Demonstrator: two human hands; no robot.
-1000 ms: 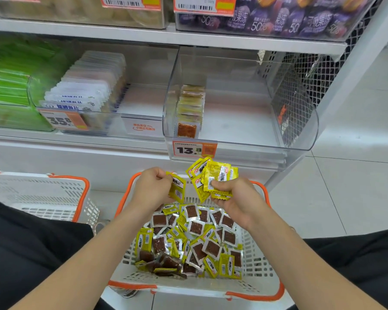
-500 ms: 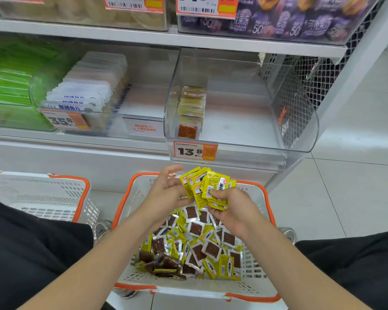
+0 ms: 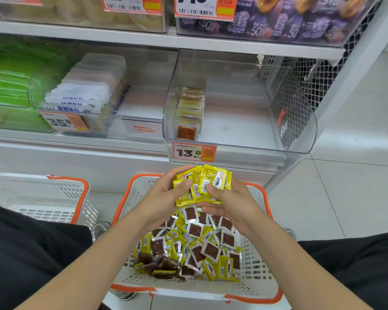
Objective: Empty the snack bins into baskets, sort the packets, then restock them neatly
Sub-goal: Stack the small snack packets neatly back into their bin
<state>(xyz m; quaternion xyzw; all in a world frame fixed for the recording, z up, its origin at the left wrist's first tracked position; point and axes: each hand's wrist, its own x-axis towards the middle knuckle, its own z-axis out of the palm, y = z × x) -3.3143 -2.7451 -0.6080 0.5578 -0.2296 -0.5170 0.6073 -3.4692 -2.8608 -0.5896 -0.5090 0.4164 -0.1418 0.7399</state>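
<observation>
1. Shelving (image 3: pixel 143 39) in white is seen across the upper part of the view, with clear containers set side by side on its levels.
2. A clear bin (image 3: pixel 244 161) is placed at the right end of the middle level. A single row of packets (image 3: pixel 189 113) is stood upright along its left wall.
3. A white basket (image 3: pixel 188 291) with orange handles is set on the floor below that bin, between the person's dark-clothed legs.
4. A second basket (image 3: pixel 43 193) of the same kind is set to the left, near the first but apart from it.
5. A heap of loose packets (image 3: pixel 199 242) is piled in the white basket. Yellow backs and clear fronts over brown contents are mixed at all angles.
6. The left hand (image 3: pixel 164 198) is held above the far half of the white basket. Its thumb is pressed on the front of a bundle of yellow packets (image 3: pixel 202 184), and its fingers are curled behind the bundle.
7. The right hand (image 3: pixel 231 202) is held close beside the left. Its thumb is laid on the bundle's front and its fingers are curled underneath.
8. The bundle is gripped between both hands, unevenly fanned, over the heap and lower in the view than the bin's front lip.
9. A price tag (image 3: pixel 193 152) marked 13.8 is fixed at the left of the bin's front.
</observation>
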